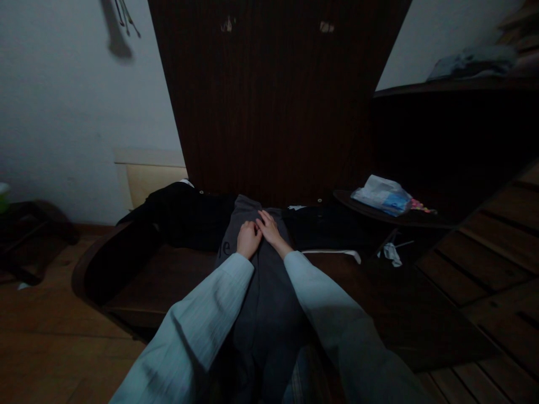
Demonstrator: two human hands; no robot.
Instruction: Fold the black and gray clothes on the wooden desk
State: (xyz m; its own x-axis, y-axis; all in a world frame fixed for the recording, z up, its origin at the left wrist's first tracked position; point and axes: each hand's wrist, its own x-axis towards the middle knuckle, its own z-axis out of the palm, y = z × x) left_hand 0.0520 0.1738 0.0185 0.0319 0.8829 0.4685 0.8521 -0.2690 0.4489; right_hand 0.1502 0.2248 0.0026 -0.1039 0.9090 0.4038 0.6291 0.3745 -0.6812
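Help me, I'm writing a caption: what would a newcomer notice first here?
Probably the pale sleeves, running from the bottom edge to the left hand and right hand, close together on the grey cloth near the centre. Next, likely the white-and-blue packet on the dark shelf at right.

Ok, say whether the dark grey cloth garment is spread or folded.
Spread lengthwise: the garment runs from beyond the left hand toward the camera.

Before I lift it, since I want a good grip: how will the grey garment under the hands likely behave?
The grey garment will probably be floppy: its cloth shows soft creases. It may trail, since it extends beyond the left hand and right hand. Rolling seems unlikely: it lies spread out.
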